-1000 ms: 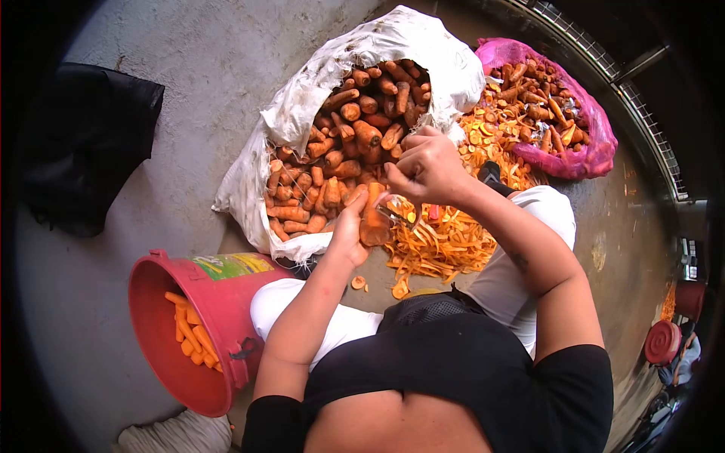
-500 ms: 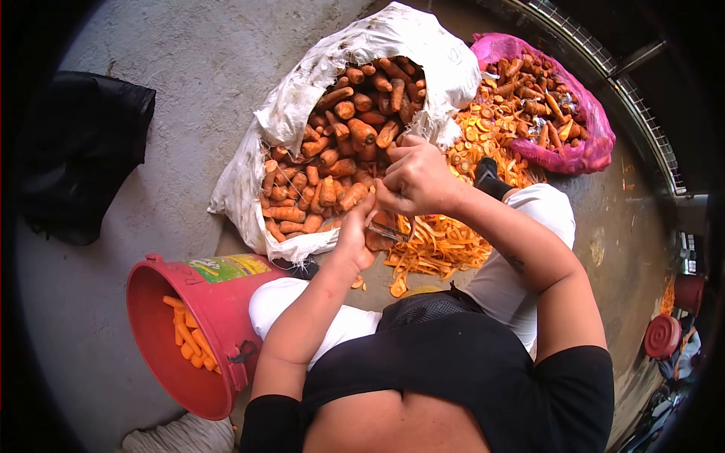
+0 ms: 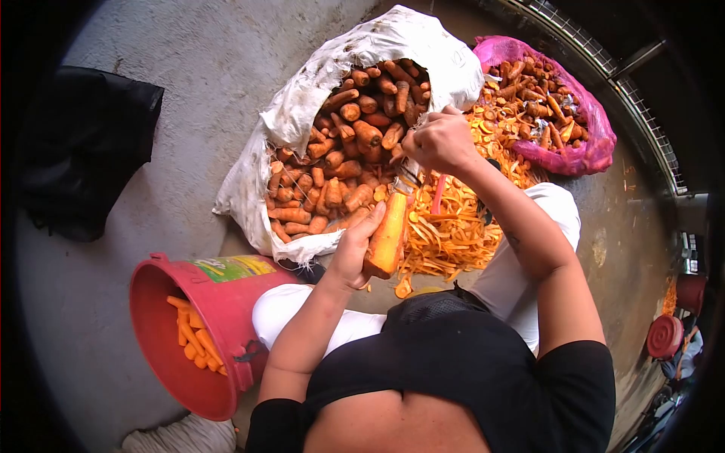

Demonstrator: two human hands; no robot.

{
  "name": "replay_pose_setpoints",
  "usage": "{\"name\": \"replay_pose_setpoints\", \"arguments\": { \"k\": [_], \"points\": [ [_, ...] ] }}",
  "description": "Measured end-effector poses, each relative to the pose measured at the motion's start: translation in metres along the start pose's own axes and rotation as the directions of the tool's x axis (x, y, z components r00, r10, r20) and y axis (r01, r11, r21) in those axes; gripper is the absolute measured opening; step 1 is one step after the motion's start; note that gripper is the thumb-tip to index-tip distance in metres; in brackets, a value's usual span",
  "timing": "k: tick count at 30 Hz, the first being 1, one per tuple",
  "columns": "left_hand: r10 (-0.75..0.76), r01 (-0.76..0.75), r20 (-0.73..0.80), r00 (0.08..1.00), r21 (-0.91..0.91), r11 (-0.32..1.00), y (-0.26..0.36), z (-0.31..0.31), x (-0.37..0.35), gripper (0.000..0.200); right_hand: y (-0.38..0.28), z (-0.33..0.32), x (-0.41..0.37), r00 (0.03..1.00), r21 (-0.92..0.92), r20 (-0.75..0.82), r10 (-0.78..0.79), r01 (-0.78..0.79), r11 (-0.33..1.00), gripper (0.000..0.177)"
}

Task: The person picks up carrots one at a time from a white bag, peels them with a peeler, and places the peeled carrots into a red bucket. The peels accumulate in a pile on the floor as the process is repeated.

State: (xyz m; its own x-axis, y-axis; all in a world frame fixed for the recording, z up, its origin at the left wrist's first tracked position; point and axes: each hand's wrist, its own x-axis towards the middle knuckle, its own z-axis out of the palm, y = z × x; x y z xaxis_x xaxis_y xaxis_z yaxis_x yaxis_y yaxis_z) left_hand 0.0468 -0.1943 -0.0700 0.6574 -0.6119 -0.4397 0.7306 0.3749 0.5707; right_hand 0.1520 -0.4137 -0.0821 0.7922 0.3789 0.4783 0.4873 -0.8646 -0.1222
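A large, partly peeled carrot [image 3: 387, 235] is gripped in my left hand [image 3: 352, 253], its narrow end pointing up and away from me. My right hand [image 3: 444, 141] is closed around a peeler [image 3: 408, 180], whose metal part shows just past the carrot's far end. Behind both hands lies an open white sack [image 3: 291, 113] full of unpeeled carrots [image 3: 368, 134]. Orange peelings [image 3: 445, 241] are heaped on the floor beyond the carrot and to its right.
A red bucket [image 3: 245, 294] lies tipped at the left with peeled carrots [image 3: 198, 332] inside. A pink bag [image 3: 599, 140] of carrots stands at the back right. Black cloth or plastic [image 3: 83, 151] is at the far left, and a red round object [image 3: 664, 337] at the far right.
My right hand has moved up and to the right, away from my left hand. The carrot has tilted upright and now shows a peeled orange side.
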Motion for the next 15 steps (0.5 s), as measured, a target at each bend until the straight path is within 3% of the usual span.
{"name": "replay_pose_setpoints", "arguments": {
  "k": [3,5,7,11,12,14,15],
  "points": [
    [0.045,-0.045,-0.025,0.999,-0.003,0.999,0.008,-0.004,0.002,0.051,0.002,-0.008,0.006,0.980,-0.107,-0.020,0.199,-0.200,0.974,0.037],
    [0.052,-0.060,-0.100,0.994,-0.083,0.995,0.004,-0.017,0.011,0.048,-0.001,-0.016,0.010,0.969,-0.022,0.008,0.246,-0.246,0.969,0.036],
    [0.045,-0.067,-0.177,0.983,-0.123,0.990,0.007,-0.018,0.014,0.046,-0.011,-0.025,0.016,0.914,0.180,0.271,0.301,-0.355,0.917,0.035],
    [0.016,-0.091,-0.325,0.945,-0.215,0.972,-0.001,-0.026,0.022,0.036,-0.039,-0.015,0.008,0.991,0.339,0.132,0.012,-0.057,0.939,0.033],
    [-0.005,-0.067,-0.278,0.961,-0.249,0.966,-0.004,-0.033,0.024,0.035,-0.046,-0.013,0.006,0.999,0.394,0.025,-0.033,0.021,0.919,0.029],
    [-0.046,-0.011,-0.176,0.983,-0.308,0.951,-0.009,-0.051,0.028,0.032,-0.055,-0.012,0.002,0.993,0.425,0.017,-0.118,0.100,0.900,0.032],
    [-0.056,-0.015,-0.226,0.973,-0.304,0.953,-0.008,-0.046,0.028,0.031,-0.058,-0.012,0.001,0.985,0.429,-0.011,-0.170,0.158,0.889,0.033]
  ]
}}
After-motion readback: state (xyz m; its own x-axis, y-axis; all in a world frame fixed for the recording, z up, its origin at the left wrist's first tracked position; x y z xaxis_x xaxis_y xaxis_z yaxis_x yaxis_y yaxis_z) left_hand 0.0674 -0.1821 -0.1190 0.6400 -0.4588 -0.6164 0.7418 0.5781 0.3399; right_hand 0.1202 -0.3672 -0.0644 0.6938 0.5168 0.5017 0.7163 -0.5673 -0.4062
